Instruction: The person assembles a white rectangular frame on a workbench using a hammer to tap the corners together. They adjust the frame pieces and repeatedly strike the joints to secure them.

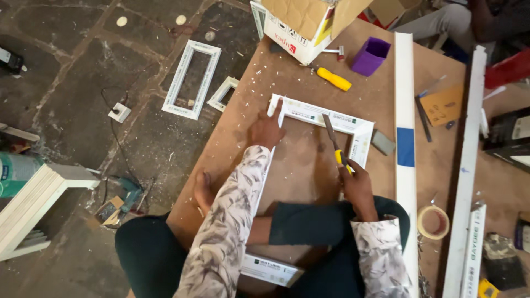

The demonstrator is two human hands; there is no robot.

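White frame [309, 113] on a brown board [309, 165], chisel [338, 148] has a yellow handle and grey blade. Sleeves [221, 237] are cream with a grey leafy print, trousers [309, 223] dark teal. There's also a purple cup [370, 56], a yellow-handled screwdriver [333, 79], a white strip [404, 110] with a blue patch, and beige tape [433, 222].

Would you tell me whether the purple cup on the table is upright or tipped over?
Upright: the purple cup stands on the table with its open mouth facing up.

Arms and knee hide the white frame's [309, 113] near side.
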